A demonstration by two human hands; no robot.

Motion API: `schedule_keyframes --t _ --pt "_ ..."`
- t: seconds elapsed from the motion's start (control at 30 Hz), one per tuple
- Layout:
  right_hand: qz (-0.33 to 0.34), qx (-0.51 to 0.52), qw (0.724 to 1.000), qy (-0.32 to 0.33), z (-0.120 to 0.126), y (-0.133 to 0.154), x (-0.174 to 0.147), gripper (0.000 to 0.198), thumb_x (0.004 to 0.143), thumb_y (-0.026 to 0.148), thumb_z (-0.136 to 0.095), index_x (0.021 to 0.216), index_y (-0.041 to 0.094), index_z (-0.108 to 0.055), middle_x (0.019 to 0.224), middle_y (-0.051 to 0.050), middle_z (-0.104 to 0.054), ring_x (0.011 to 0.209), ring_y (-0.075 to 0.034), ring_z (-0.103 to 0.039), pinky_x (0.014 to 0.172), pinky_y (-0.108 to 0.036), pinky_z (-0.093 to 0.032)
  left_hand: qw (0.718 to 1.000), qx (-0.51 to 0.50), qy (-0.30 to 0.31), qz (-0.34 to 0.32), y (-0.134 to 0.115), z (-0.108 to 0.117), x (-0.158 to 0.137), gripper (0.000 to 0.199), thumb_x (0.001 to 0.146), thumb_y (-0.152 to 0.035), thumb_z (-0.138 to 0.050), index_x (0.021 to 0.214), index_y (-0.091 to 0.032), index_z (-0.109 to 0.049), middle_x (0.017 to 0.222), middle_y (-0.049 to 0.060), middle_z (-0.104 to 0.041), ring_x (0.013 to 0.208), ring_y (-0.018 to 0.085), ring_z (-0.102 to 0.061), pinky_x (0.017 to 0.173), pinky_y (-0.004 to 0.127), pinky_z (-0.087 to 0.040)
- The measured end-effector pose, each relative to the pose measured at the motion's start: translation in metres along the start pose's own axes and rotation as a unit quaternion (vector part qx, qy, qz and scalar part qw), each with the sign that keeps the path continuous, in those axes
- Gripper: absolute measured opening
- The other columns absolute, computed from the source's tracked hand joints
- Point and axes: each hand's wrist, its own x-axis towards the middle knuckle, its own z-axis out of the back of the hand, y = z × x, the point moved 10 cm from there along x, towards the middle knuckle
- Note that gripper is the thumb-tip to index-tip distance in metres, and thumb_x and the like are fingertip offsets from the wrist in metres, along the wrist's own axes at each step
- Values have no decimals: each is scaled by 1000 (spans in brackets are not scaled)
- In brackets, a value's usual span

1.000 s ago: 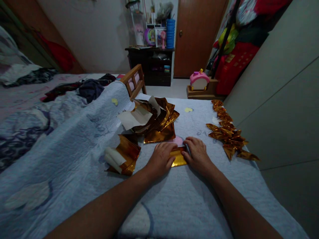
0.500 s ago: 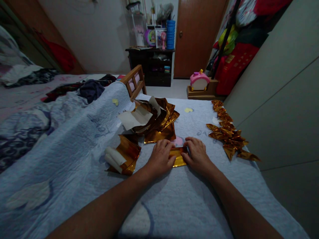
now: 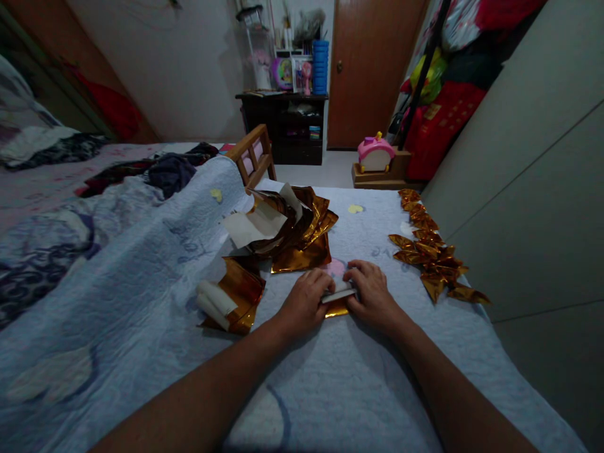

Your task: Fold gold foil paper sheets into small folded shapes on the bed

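Observation:
Between my two hands lies a sheet of gold foil paper (image 3: 336, 308), its far edge turned over so that a pale strip of the back shows. My left hand (image 3: 307, 298) grips its left end, fingers curled over the turned edge. At the right end my right hand (image 3: 369, 288) is closed on the same sheet, thumb near the fold. Just beyond the hands sits a fanned stack of gold foil paper (image 3: 302, 253), some sheets showing white backs. Left of my left hand, a smaller curled bundle of foil sheets (image 3: 243, 294) rests on the bedcover.
Several folded gold foil pieces (image 3: 427, 248) lie in a row along the bed's right edge. The pale blue quilted bedcover (image 3: 325, 390) rises in a ridge at the left. A wooden rail (image 3: 255, 157) stands at the far corner, and a pale cabinet (image 3: 542, 220) borders the right side.
The far edge of the foil sheet between my hands has been lifted and turned toward me, baring its pale back. Both hands stay at its ends.

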Motion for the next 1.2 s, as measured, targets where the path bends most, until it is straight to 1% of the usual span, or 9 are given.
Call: schedule_keyframes --t 0.17,0.33,0.37,0.47,0.57,0.7,0.8,0.97,1.2 --pt "13 55 998 -5 5 7 1 26 68 10 -57 92 21 -57 120 -12 -59 116 -30 -48 98 -46 -40 996 -79 -21 20 2 4 -2 29 71 -1 -52 92 -20 -54 97 4 -57 93 20 -55 82 32 -44" --pt "8 147 989 14 6 12 2 22 68 8 -52 86 21 -53 89 -5 -59 88 -23 -53 78 -34 -42 956 -268 -76 94 19 8 -5 54 71 -5 -59 122 -21 -51 107 4 -62 93 17 -61 81 29 -48" --pt "-3 167 986 21 5 11 2 21 67 9 -51 84 21 -53 85 -4 -58 84 -22 -53 75 -32 -41 944 -303 -73 108 21 5 -5 49 72 -9 -61 119 -21 -54 104 3 -63 90 17 -61 79 29 -48" --pt "-37 217 975 36 4 8 1 14 71 12 -52 82 21 -54 79 -1 -57 77 -19 -53 69 -30 -39 918 -367 -61 139 25 1 -4 15 77 -21 -66 92 -17 -64 85 1 -65 79 16 -60 72 26 -46" --pt "-57 267 961 50 4 9 1 4 79 22 -57 83 21 -57 75 0 -57 72 -17 -52 65 -28 -38 907 -391 -65 145 24 4 -3 11 79 -26 -67 82 -16 -68 78 1 -65 73 15 -58 69 25 -44" --pt "-93 349 931 55 3 5 0 19 89 40 -59 89 21 -61 74 1 -57 69 -15 -51 61 -26 -38 904 -398 -75 140 20 9 -1 10 78 -25 -69 83 -16 -70 79 2 -67 76 16 -60 73 26 -45" --pt "-113 386 915 35 2 -1 -1 22 90 41 -57 84 20 -62 73 1 -57 69 -15 -50 62 -27 -39 899 -400 -77 159 24 7 -4 11 79 -26 -70 85 -16 -70 80 2 -68 75 16 -60 72 26 -46" --pt "-130 392 911 13 1 -7 0 23 87 41 -59 79 20 -61 71 1 -56 67 -15 -50 61 -27 -39 900 -394 -78 170 28 5 -6 20 79 -32 -73 92 -17 -72 83 2 -68 76 16 -59 70 26 -45" --pt "-124 377 918 14 3 -4 1 22 87 39 -58 77 20 -61 67 2 -54 64 -14 -48 60 -27 -38 885 -429 -72 167 24 6 -3 30 85 -44 -67 83 -15 -72 79 3 -65 75 16 -57 70 25 -46"
